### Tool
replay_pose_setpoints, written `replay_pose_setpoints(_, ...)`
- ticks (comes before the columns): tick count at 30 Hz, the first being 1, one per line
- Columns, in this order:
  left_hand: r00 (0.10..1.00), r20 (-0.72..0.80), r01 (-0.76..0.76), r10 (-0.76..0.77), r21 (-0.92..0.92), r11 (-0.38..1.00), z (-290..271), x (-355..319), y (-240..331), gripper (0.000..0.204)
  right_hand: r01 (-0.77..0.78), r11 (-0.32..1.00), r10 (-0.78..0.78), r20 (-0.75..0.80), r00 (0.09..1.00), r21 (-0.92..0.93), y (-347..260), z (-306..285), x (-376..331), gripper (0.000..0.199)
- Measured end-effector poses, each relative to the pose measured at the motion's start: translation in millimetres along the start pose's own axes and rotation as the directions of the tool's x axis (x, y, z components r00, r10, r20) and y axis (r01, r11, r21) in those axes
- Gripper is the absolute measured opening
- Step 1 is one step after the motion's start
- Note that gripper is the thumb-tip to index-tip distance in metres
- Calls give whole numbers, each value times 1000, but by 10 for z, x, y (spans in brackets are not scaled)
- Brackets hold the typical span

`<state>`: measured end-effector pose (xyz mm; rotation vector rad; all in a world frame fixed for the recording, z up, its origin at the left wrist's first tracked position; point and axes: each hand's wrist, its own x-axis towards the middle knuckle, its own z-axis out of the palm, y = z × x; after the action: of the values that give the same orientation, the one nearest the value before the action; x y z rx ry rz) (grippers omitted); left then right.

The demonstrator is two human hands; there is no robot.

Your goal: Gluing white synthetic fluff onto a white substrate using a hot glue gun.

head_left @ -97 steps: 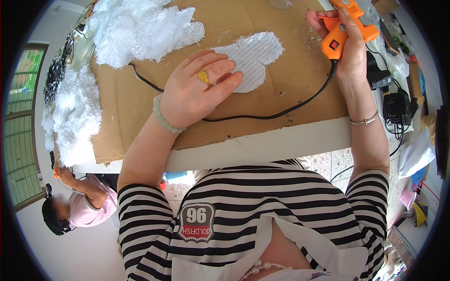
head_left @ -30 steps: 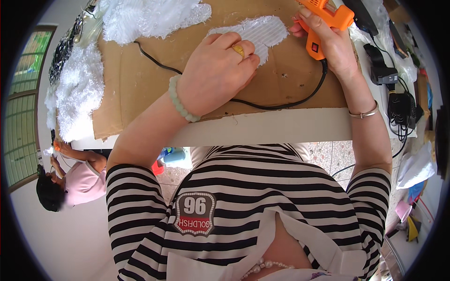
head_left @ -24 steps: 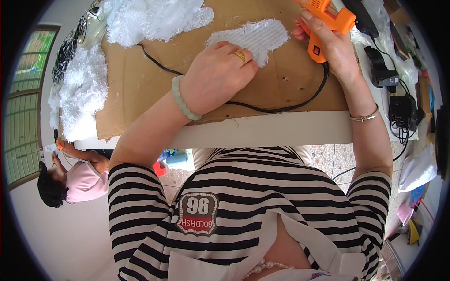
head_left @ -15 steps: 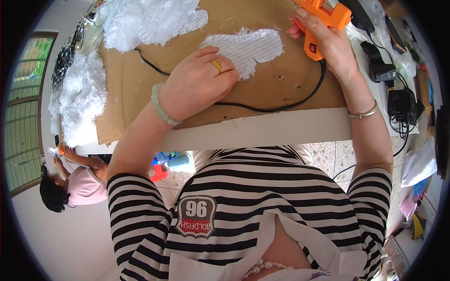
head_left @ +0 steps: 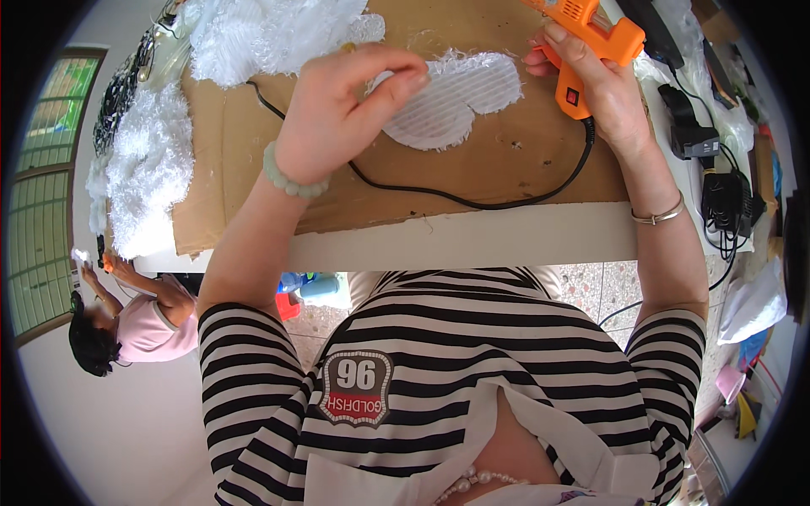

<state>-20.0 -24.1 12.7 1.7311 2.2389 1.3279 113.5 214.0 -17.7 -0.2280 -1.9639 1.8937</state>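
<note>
My right hand (head_left: 609,93) is closed around the handle of an orange hot glue gun (head_left: 603,38), held over the right side of a cardboard sheet (head_left: 523,164). Its black cord (head_left: 472,202) loops down and across the cardboard to the left. A flat white ribbed piece of fabric (head_left: 456,101) with frayed, fluffy edges and a notch lies in the middle. My left hand (head_left: 342,105) is raised over its left end, thumb and forefinger pinched together at the tips. Anything between those fingertips is too small to make out.
Fluffy white pieces (head_left: 278,38) are piled at the far left, and shiny white fringe (head_left: 148,169) hangs at the table's left edge. Black adapters and cables (head_left: 726,198) lie on the right. At the left, another person in pink (head_left: 156,329) holds something orange.
My left hand has lifted off the white fabric piece and moved left, uncovering its rounded left part. The glue gun has shifted slightly right and down in my right hand.
</note>
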Motion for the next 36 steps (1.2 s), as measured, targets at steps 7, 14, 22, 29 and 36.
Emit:
replay_pose_setpoints(7,964,196,159,-181,121,980,235,383,-168,13,60,998,-60,5,998,-4,52,-48,40,34)
replay_pose_setpoints(14,876,146,-482,460,334,811,406,565,-156,9,71,997,-71,-28,997,11,79,-66,48,33)
replay_pose_setpoints(22,919,321,-232,231,-37,972,568,796,-175,13,28,992,-16,-102,995,121,-41,13,54,29)
replay_pose_setpoints(29,981,195,1,2,-15,1000,217,776,-134,17,103,995,-101,-74,992,19,-2,-55,71,33)
replay_pose_setpoints(36,999,-6,54,-54,145,988,-161,246,-256,12,114,993,-114,-2,993,26,-137,109,-26,32)
